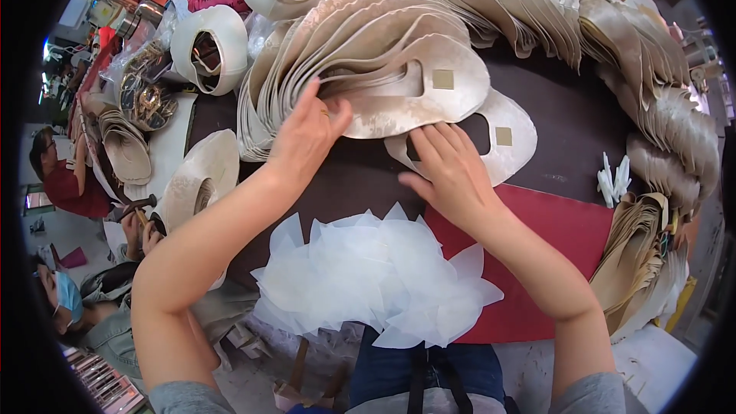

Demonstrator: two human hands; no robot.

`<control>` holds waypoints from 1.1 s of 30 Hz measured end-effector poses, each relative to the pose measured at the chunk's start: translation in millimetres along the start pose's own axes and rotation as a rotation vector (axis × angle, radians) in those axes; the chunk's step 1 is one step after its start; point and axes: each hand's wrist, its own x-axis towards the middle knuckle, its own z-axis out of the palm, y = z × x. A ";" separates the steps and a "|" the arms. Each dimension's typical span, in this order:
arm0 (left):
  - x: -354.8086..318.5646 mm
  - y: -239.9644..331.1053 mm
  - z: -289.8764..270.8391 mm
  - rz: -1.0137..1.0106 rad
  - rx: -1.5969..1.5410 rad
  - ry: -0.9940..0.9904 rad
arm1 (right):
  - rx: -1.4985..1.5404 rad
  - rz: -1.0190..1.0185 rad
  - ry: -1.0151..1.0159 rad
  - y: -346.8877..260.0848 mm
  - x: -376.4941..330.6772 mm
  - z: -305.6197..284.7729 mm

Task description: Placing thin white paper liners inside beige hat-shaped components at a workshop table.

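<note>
A fanned stack of pale beige shoe uppers (360, 27) lies across the far middle of the dark table. The front upper has an oval opening and a small square gold label. My left hand (303, 138) is at the stack's near left edge, index finger stretched out and thumb apart. Farther right, a single shoe upper (517, 155) with a similar label lies partly under the stack. My right hand (454, 165) rests on it beside the opening, fingers flat, thumb spread. The fingertips meet the front edge of the stack.
White translucent pointed sheets (368, 272) are heaped nearest me, beside a red sheet (537, 261). More uppers (529, 8) curve along the far and right edges. White strips (613, 180) lie at right. Formed uppers (208, 50) stand at left, where two people work.
</note>
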 end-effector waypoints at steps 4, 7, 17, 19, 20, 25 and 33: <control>10.4 -4.0 -6.2 -0.009 -0.055 -0.101 | -0.005 0.099 0.071 28.9 -52.0 -9.8; 24.6 -20.2 -12.5 -0.005 -0.303 -0.195 | 0.014 -0.042 0.071 45.8 -52.8 -45.0; -8.1 106.7 -243.4 -0.015 -2.651 -0.330 | -0.065 0.021 -0.603 -7.5 -69.8 -214.5; -27.1 164.8 -281.5 -0.406 -3.211 -0.592 | -0.068 -0.019 -0.711 0.7 -77.2 -194.0; -38.8 194.3 -289.4 -0.626 -3.203 -0.537 | -0.176 -0.136 -0.692 5.4 -88.3 -172.5; -102.1 201.6 -275.0 -0.747 -2.127 -0.285 | 0.366 0.231 -0.429 -10.1 -135.2 -101.3; -121.7 170.8 -193.3 -0.650 -1.577 -0.127 | 0.099 0.490 -0.085 -73.6 -148.7 -1.4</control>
